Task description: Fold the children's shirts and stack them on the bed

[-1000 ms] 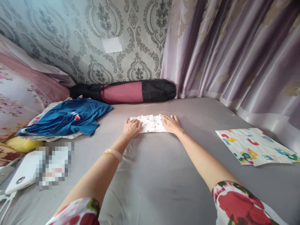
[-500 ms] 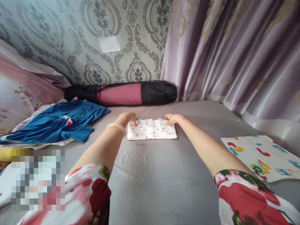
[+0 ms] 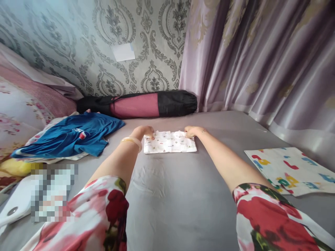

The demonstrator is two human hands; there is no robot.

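Note:
A folded white cloth [image 3: 170,143] with a small scattered print lies flat on the grey bed sheet [image 3: 183,195], straight ahead of me. My left hand [image 3: 147,131], below a pale bangle on the forearm, is closed on its far left corner, thumb on top. At the far right corner my right hand [image 3: 191,131] pinches the fabric in the same way. The fingers under the cloth are partly hidden. Whether it is a garment or a plain cloth I cannot tell.
A blue T-shirt [image 3: 70,134] lies on other clothes at the left. Behind the cloth, a rolled mat in a black and pink bag [image 3: 136,105] rests against the wall. A colourful printed cloth [image 3: 293,170] lies right, near the curtain [image 3: 225,62]. A white object [image 3: 21,198] is at lower left.
The camera view has shifted slightly. Both hands keep their hold on the far corners of the white cloth, which looks almost unchanged.

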